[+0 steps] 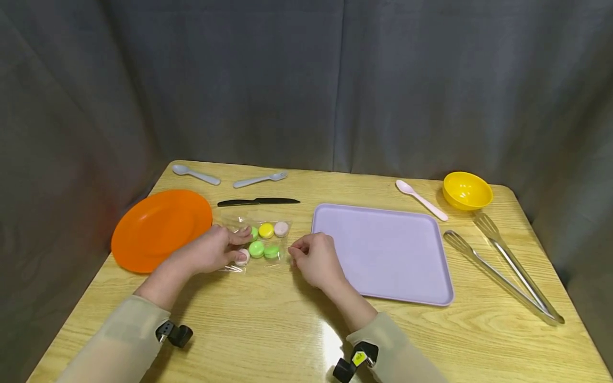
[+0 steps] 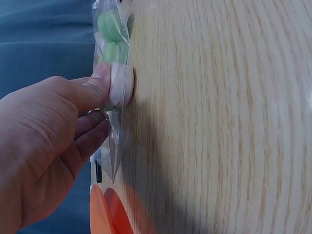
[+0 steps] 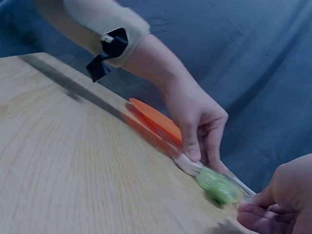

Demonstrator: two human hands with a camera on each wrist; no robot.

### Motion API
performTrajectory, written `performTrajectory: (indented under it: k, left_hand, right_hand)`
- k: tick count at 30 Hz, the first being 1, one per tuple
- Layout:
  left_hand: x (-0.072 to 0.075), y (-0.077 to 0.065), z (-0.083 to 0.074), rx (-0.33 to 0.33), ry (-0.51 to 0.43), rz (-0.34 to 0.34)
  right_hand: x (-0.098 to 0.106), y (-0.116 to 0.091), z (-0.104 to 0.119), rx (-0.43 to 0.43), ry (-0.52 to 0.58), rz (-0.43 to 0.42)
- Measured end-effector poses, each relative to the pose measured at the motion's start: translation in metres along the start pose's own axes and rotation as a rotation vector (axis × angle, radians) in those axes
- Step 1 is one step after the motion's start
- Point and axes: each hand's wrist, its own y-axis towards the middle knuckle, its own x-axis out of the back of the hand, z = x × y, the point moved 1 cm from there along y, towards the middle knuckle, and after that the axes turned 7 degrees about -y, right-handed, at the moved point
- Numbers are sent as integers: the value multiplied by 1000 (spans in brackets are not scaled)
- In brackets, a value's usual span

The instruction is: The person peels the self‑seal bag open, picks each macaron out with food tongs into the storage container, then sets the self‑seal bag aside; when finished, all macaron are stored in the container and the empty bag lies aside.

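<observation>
A clear plastic bag of toy macarons (image 1: 256, 249) in green, yellow and pale pink lies on the table, left of the lilac tray. My left hand (image 1: 214, 250) rests on its left part from above, thumb and fingers apart. In the left wrist view, the thumb (image 2: 101, 80) presses a pale pink macaron (image 2: 121, 84) through the film. At the bag's right edge is my right hand (image 1: 317, 260), its thumb and curled fingers pinching the clear film; the right wrist view shows this grip beside a green macaron (image 3: 217, 187).
An orange plate (image 1: 160, 229) stands left of the bag. Behind lie a black knife (image 1: 258, 201), a grey spoon (image 1: 196, 174) and a grey fork (image 1: 260, 180). The lilac tray (image 1: 383, 255), pink spoon (image 1: 421, 200), yellow bowl (image 1: 466, 191) and metal tongs (image 1: 507, 282) are to the right.
</observation>
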Motion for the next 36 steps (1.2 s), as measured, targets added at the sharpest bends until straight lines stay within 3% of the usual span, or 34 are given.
performTrajectory:
  k: [5, 11, 16, 24, 36]
  left_hand:
    - [2, 1, -1, 13, -2, -3]
    - [-3, 0, 3, -6, -4, -1]
    - [-6, -1, 6, -20, -17, -9]
    - [0, -1, 4, -19, -14, -16]
    - [-3, 1, 3, -16, -13, -7]
  right_hand:
    - [6, 5, -2, 7, 19, 21]
    - [-8, 22, 1, -2, -38, 50]
    - [-15, 34, -2, -24, -91, 7]
    - [-4, 36, -9, -103, 90, -15]
    - [-9, 57, -6, -80, -93, 38]
